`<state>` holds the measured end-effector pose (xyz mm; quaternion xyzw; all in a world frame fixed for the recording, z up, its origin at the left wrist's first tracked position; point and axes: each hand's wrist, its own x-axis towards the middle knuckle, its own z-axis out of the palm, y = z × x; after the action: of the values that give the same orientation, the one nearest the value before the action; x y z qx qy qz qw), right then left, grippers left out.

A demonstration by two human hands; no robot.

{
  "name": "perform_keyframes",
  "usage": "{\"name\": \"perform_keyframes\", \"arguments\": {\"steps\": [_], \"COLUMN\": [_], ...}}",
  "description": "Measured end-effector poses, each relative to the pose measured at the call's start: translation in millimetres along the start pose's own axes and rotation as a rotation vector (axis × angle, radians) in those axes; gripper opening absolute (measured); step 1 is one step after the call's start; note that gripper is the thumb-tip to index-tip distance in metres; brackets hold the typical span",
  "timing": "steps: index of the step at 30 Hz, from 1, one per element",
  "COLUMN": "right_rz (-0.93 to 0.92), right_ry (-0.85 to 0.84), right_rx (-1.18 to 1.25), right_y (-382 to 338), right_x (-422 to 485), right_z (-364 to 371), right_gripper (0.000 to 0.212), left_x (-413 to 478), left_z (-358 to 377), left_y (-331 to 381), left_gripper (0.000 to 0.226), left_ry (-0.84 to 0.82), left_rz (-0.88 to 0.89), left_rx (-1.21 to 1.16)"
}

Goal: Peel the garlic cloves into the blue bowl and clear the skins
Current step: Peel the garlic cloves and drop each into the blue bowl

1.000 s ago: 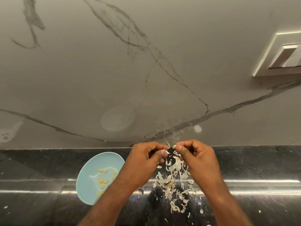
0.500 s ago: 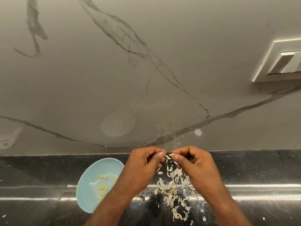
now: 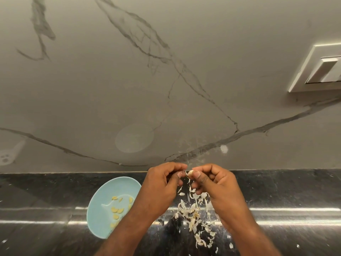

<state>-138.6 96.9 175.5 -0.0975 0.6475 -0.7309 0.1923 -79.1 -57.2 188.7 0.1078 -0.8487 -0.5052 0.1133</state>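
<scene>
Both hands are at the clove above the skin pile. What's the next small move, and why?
Probably pull the left hand away to strip the skin: a skin strand hangs from the garlic clove pinched in the right hand, so it looks not ready for the blue bowl.

Both forearms are reaching in from the lower edge, angling toward each other; the left hand [image 3: 162, 183] is curling its fingers [image 3: 175, 166] inward, thumb and forefinger pressing together on what seems to be a shred of skin [image 3: 186, 174], though it is too small to be sure; the right hand [image 3: 215, 183] is facing it, nearly touching, thumb and forefinger pinching a garlic clove [image 3: 190, 173]; its other fingers are folding loosely beneath the palm; both hands are showing their backs to the camera.
</scene>
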Motion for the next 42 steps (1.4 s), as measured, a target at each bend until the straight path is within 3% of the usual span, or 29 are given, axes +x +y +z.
{"name": "perform_keyframes", "arguments": {"steps": [7, 15, 19, 25, 28, 35, 37, 39, 42], "right_rz": [0.010, -0.023, -0.007, 0.032, -0.117, -0.575, -0.627, -0.534, -0.286], "right_ry": [-0.014, -0.040, -0.004, -0.063, -0.057, 0.022, 0.021, 0.023, 0.034], "right_rx": [0.020, 0.049, 0.065, 0.013, -0.032, -0.473, -0.506, -0.411, -0.153], "right_y": [1.9, 1.1, 1.2, -2.6, -4.6, 8.9, 11.4, 8.8, 0.9], "right_x": [-1.2, -10.0, -12.9, -17.3, -23.7, -24.5, -24.1, -25.8, -25.8], "right_z": [-1.9, 1.7, 4.3, 4.7, 5.9, 5.1, 3.9, 5.2, 8.5], "right_gripper": [0.006, 0.014, 0.008, 0.009, 0.012, 0.011, 0.011, 0.010, 0.008], "left_x": [0.5, -3.6, -7.7, -12.8, -15.4, -22.6, -24.3, -24.8, -23.6], "left_z": [2.5, 10.2, 13.2, 12.3, 14.9, 15.7, 16.3, 17.3, 20.3], "left_y": [1.4, 0.4, 3.7, -0.1, 3.7, 18.8, 19.7, 17.6, 8.2], "left_gripper": [0.014, 0.035, 0.041, 0.037, 0.037, 0.038, 0.042, 0.041, 0.039], "left_ry": [-0.042, -0.142, -0.121, -0.074, -0.091, -0.139, -0.135, -0.107, 0.027], "left_rz": [0.115, 0.061, 0.063, 0.141, 0.090, -0.201, -0.235, -0.179, 0.031], "left_rx": [0.070, 0.057, -0.024, 0.086, 0.002, -0.415, -0.457, -0.409, -0.112]}}
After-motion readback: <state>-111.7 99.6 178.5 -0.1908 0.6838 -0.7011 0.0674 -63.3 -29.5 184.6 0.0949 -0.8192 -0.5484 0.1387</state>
